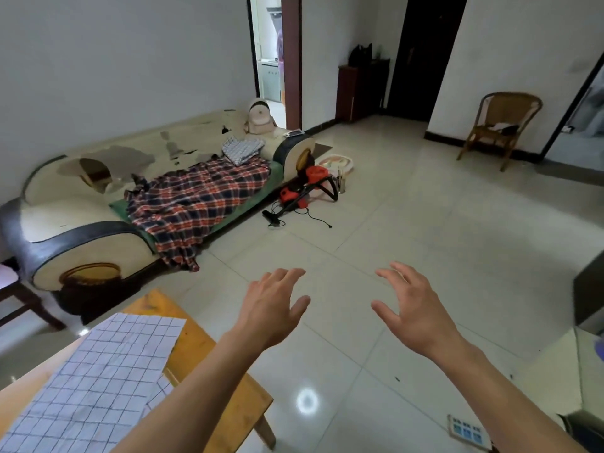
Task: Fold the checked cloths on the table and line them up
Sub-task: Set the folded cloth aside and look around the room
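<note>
A white checked cloth (pixel 98 371) lies spread flat on the yellow wooden table (pixel 209 364) at the lower left; a second layer peeks out at its right edge. My left hand (pixel 274 308) hovers over the floor just past the table's far corner, fingers apart and empty. Level with it and further right, my right hand (pixel 411 308) is also held out with spread fingers and nothing in it. More checked cloths (pixel 242 148) sit piled on the sofa far ahead.
A cream and black sofa (pixel 81 230) with a red plaid blanket (pixel 199 204) lines the left wall. A red vacuum cleaner (pixel 304 191) with its cord lies on the tiled floor. A wicker chair (pixel 500 125) stands far right. A small white object (pixel 467 431) lies on the floor bottom right.
</note>
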Available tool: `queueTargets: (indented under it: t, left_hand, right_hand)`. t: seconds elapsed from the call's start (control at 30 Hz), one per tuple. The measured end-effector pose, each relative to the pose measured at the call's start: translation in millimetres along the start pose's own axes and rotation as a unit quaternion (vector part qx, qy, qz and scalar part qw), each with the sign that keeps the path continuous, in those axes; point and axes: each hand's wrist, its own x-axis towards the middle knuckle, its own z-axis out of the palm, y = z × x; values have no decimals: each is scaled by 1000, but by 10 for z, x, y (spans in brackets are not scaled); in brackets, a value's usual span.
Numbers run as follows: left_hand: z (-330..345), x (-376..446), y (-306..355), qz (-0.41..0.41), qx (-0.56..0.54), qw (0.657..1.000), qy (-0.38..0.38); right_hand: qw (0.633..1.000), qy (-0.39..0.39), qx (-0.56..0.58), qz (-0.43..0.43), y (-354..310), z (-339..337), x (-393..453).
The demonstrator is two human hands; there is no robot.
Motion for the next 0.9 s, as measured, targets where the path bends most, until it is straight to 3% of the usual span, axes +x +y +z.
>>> queueTargets:
  t: [0.23, 0.5, 0.9]
  left_hand:
    - [290, 937, -124, 25, -8, 1000, 16]
    - [422, 1867, -457, 30, 14, 999, 18]
    - [868, 3192, -835, -77, 39, 996, -27]
  right_hand:
    - [998, -8, -58, 19, 286, -12, 749]
    - [989, -70, -129, 20, 319, 128, 1818]
    - [989, -134, -49, -44, 868, 743, 3533]
